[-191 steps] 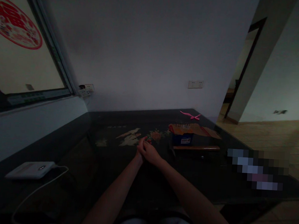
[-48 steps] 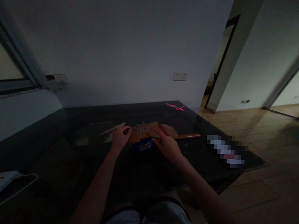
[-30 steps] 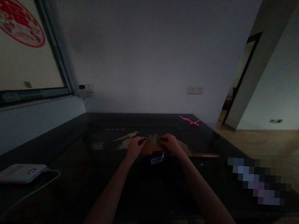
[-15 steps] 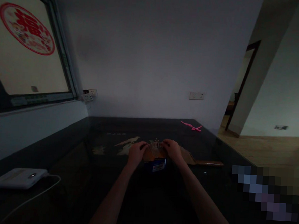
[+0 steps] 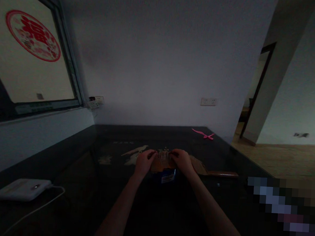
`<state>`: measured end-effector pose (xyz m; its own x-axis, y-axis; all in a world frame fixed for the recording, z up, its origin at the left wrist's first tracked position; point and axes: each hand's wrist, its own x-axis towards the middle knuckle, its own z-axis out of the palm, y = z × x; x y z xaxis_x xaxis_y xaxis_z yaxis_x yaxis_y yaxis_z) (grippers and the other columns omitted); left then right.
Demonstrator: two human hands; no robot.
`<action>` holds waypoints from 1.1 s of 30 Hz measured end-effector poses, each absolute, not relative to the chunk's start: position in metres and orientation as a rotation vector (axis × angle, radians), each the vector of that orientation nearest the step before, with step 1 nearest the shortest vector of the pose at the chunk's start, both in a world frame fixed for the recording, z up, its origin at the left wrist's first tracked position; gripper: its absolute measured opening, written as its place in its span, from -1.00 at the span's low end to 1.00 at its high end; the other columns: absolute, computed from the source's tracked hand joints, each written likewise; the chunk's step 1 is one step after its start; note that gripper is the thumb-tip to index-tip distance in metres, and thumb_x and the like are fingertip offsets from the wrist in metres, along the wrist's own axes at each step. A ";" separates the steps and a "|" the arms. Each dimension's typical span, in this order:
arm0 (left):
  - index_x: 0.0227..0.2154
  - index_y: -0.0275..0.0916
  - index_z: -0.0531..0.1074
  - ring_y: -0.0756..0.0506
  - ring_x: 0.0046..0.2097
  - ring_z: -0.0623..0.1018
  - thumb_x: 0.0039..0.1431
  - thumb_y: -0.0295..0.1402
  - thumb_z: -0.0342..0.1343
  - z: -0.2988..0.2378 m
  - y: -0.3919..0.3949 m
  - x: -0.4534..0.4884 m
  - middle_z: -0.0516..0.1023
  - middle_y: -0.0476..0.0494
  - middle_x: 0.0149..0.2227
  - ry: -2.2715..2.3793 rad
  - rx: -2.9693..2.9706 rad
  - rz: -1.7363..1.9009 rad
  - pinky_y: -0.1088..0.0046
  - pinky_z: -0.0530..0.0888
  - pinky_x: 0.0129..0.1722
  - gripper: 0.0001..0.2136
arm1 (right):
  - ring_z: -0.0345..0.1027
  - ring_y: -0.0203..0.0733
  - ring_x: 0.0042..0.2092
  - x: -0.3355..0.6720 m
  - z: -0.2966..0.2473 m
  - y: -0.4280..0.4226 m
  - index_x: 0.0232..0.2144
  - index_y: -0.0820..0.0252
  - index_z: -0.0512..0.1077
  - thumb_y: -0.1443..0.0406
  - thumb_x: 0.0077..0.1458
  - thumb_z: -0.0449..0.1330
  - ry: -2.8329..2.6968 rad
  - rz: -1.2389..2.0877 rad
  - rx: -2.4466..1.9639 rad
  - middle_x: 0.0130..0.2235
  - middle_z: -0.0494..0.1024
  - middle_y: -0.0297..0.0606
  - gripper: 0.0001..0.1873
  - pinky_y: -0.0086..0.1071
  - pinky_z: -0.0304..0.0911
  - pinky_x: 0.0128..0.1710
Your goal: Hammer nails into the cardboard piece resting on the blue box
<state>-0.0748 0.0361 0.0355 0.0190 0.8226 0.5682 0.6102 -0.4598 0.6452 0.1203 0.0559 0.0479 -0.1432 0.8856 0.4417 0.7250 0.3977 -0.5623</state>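
A brown-orange flat piece (image 5: 163, 164) with a row of small dark upright marks along its far edge lies between my hands; the dim light hides its exact kind. My left hand (image 5: 145, 161) pinches at its left far corner, thumb and fingers together. At the right far corner my right hand (image 5: 182, 160) is closed in the same way. Just below the piece, on the near side, shows a blue packet (image 5: 167, 177) with a pale label. Partly behind my right hand is a flat brown thing (image 5: 198, 166) with a wooden handle (image 5: 223, 174) pointing right.
The dark glossy table (image 5: 101, 200) has pale bird-like patterns. A white power bank (image 5: 22, 189) with a white cable (image 5: 38, 207) lies at the left. A pink ribbon (image 5: 206, 136) lies near the far right corner. Wall sockets (image 5: 208, 102) are behind. A pixelated patch covers the right edge.
The whole view has shifted slightly down and right. My hands keep nearly the same place and grip at the brown-orange piece.
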 end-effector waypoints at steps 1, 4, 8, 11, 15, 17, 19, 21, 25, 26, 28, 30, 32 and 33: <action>-0.33 -0.23 0.49 -0.05 -0.26 0.53 0.11 -0.32 0.04 0.036 0.037 -0.075 0.56 -0.08 -0.30 1.513 2.097 1.395 0.43 0.42 -0.23 -0.83 | 0.42 -0.19 -0.25 0.119 0.048 0.055 -0.34 0.18 0.53 0.36 0.00 0.11 -1.914 0.275 -1.388 -0.28 0.58 -0.21 -0.79 -0.42 0.20 -0.25; -0.34 -0.22 0.51 -0.06 -0.27 0.52 0.09 -0.35 0.07 0.039 0.037 -0.073 0.57 -0.08 -0.31 1.560 2.176 1.316 0.42 0.41 -0.24 -0.85 | 0.41 -0.14 -0.22 0.116 0.047 0.054 -0.31 0.19 0.53 0.35 -0.01 0.11 -1.899 0.264 -1.424 -0.25 0.58 -0.16 -0.77 -0.38 0.20 -0.23; -0.34 -0.23 0.52 -0.06 -0.27 0.51 0.06 -0.38 0.10 0.041 0.037 -0.068 0.56 -0.09 -0.32 1.619 2.230 1.232 0.43 0.39 -0.25 -0.86 | 0.41 -0.13 -0.21 0.114 0.049 0.052 -0.32 0.22 0.53 0.38 -0.03 0.12 -1.905 0.258 -1.434 -0.25 0.58 -0.15 -0.78 -0.38 0.19 -0.22; -0.35 -0.23 0.52 -0.06 -0.28 0.50 0.04 -0.39 0.12 0.040 0.037 -0.065 0.55 -0.10 -0.33 1.669 2.255 1.195 0.44 0.37 -0.27 -0.87 | 0.41 -0.16 -0.24 0.114 0.052 0.049 -0.36 0.21 0.52 0.40 -0.03 0.12 -1.913 0.257 -1.411 -0.29 0.58 -0.18 -0.81 -0.42 0.18 -0.24; -0.33 -0.24 0.50 -0.07 -0.25 0.49 0.05 -0.39 0.10 0.037 0.037 -0.064 0.54 -0.10 -0.31 1.694 2.272 1.206 0.43 0.35 -0.25 -0.87 | 0.40 -0.17 -0.26 0.113 0.053 0.048 -0.39 0.21 0.50 0.40 -0.02 0.10 -1.888 0.256 -1.392 -0.32 0.57 -0.18 -0.83 -0.42 0.17 -0.26; -0.32 -0.24 0.49 -0.08 -0.23 0.48 0.07 -0.39 0.08 0.037 0.036 -0.064 0.54 -0.11 -0.30 1.685 2.290 1.205 0.42 0.34 -0.22 -0.87 | 0.39 -0.16 -0.26 0.113 0.051 0.050 -0.40 0.21 0.48 0.39 -0.02 0.10 -1.863 0.259 -1.381 -0.33 0.55 -0.17 -0.85 -0.40 0.16 -0.28; -0.32 -0.23 0.48 -0.08 -0.23 0.48 0.09 -0.38 0.06 0.037 0.035 -0.064 0.53 -0.11 -0.30 1.666 2.318 1.191 0.41 0.34 -0.21 -0.86 | 0.38 -0.16 -0.29 0.112 0.049 0.052 -0.42 0.21 0.45 0.38 -0.01 0.09 -1.832 0.268 -1.364 -0.36 0.54 -0.18 -0.87 -0.39 0.16 -0.30; -0.32 -0.23 0.48 -0.09 -0.24 0.48 0.11 -0.38 0.04 0.039 0.034 -0.064 0.52 -0.12 -0.31 1.650 2.338 1.177 0.41 0.33 -0.22 -0.86 | 0.37 -0.17 -0.32 0.112 0.046 0.053 -0.45 0.20 0.42 0.36 -0.01 0.07 -1.801 0.284 -1.340 -0.39 0.52 -0.21 -0.88 -0.39 0.17 -0.32; -0.32 -0.23 0.47 -0.10 -0.23 0.47 0.12 -0.39 0.02 0.041 0.032 -0.063 0.52 -0.13 -0.31 1.649 2.356 1.141 0.40 0.32 -0.21 -0.85 | 0.35 -0.18 -0.34 0.112 0.047 0.053 -0.48 0.19 0.38 0.33 -0.01 0.04 -1.732 0.309 -1.281 -0.41 0.50 -0.22 -0.88 -0.37 0.17 -0.33; -0.31 -0.23 0.47 -0.10 -0.23 0.47 0.12 -0.39 0.02 0.041 0.032 -0.063 0.52 -0.13 -0.31 1.650 2.366 1.128 0.39 0.32 -0.21 -0.85 | 0.34 -0.17 -0.34 0.113 0.049 0.053 -0.48 0.19 0.36 0.31 0.00 0.03 -1.710 0.311 -1.267 -0.42 0.49 -0.22 -0.87 -0.37 0.17 -0.33; -0.30 -0.22 0.46 -0.10 -0.22 0.47 0.12 -0.39 0.01 0.041 0.032 -0.063 0.52 -0.13 -0.29 1.651 2.379 1.111 0.39 0.32 -0.20 -0.85 | 0.33 -0.17 -0.35 0.115 0.055 0.049 -0.47 0.19 0.33 0.27 0.01 0.01 -1.668 0.314 -1.235 -0.43 0.48 -0.22 -0.86 -0.37 0.17 -0.34; -0.28 -0.22 0.46 -0.10 -0.21 0.47 0.13 -0.39 0.00 0.040 0.032 -0.062 0.52 -0.13 -0.27 1.649 2.379 1.109 0.40 0.32 -0.20 -0.84 | 0.33 -0.18 -0.35 0.116 0.062 0.043 -0.47 0.19 0.30 0.24 0.02 0.01 -1.638 0.317 -1.202 -0.42 0.47 -0.22 -0.85 -0.39 0.18 -0.35; -0.28 -0.22 0.46 -0.10 -0.21 0.47 0.14 -0.40 -0.02 0.041 0.031 -0.061 0.52 -0.13 -0.26 1.655 2.367 1.110 0.41 0.32 -0.21 -0.83 | 0.33 -0.20 -0.36 0.113 0.068 0.034 -0.46 0.19 0.28 0.21 0.03 0.02 -1.660 0.369 -1.116 -0.42 0.46 -0.24 -0.84 -0.41 0.18 -0.36; -0.28 -0.22 0.46 -0.10 -0.22 0.47 0.14 -0.41 -0.02 0.041 0.030 -0.061 0.52 -0.13 -0.27 1.662 2.361 1.110 0.41 0.32 -0.21 -0.83 | 0.32 -0.21 -0.36 0.109 0.069 0.029 -0.46 0.19 0.28 0.21 0.03 0.03 -1.711 0.420 -1.054 -0.43 0.45 -0.26 -0.84 -0.43 0.18 -0.37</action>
<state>-0.0614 0.0305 0.0410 0.1657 0.8369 0.5217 0.8023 -0.4220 0.4222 0.1094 0.0292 0.0693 -0.0775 0.8072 0.5851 0.4449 0.5532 -0.7043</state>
